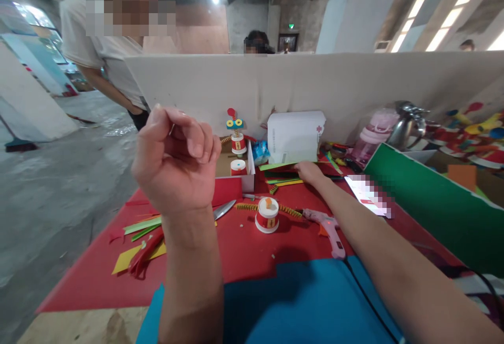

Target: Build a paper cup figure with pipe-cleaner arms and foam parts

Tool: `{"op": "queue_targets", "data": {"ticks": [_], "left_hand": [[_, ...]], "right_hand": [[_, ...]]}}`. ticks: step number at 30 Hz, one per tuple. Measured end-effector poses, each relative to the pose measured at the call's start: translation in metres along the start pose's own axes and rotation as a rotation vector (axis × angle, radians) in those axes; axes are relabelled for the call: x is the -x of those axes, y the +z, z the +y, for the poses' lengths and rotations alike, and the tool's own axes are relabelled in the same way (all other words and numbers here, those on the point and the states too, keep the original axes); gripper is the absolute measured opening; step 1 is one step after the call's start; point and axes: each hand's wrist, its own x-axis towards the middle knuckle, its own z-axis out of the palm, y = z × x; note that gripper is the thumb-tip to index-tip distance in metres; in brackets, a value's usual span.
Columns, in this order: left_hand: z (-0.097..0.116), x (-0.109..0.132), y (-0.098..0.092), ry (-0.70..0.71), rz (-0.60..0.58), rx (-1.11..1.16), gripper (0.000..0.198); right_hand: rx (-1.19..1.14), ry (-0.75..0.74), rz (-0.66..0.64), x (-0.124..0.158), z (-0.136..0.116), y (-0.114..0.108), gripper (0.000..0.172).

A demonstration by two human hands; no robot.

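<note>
My left hand (179,160) is raised in front of me, palm towards me, with its fingers curled and the thumb close to the index finger. Anything between those fingertips is too small or hidden to make out. Farther back, my right hand (310,172) has its fingers closed at a light green paper strip (277,166), over a pile of coloured strips (289,181). A red and white paper cup (267,217) stands upside down, with yellow spring-folded paper arms (247,207) and an orange piece (269,202) on top. A pink glue gun (328,227) lies beside it.
Scissors (224,210) and paper scraps (144,226) lie left on the red table cover (240,260). A box (250,182) holds a finished cup figure (238,143). A green board (433,197), phone (368,196) and pink bottle (372,136) are at right. A person (114,60) stands beyond the partition.
</note>
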Motion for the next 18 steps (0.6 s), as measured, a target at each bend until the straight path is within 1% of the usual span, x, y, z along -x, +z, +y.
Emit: {"op": "queue_targets", "data": {"ticks": [5, 9, 15, 18], "left_hand": [[0.000, 0.000, 0.001, 0.009, 0.004, -0.005, 0.025], [0.001, 0.000, -0.001, 0.006, -0.007, -0.009, 0.026], [0.003, -0.001, -0.007, 0.002, -0.019, 0.008, 0.023], [0.004, -0.001, -0.008, 0.001, -0.019, 0.009, 0.023]], "right_hand": [[0.027, 0.017, 0.010, 0.003, -0.012, 0.007, 0.029], [0.042, 0.040, 0.003, 0.005, -0.015, 0.005, 0.031], [0.001, -0.031, -0.087, 0.011, -0.008, -0.008, 0.039], [-0.010, -0.032, -0.098, 0.015, -0.005, -0.018, 0.033]]}}
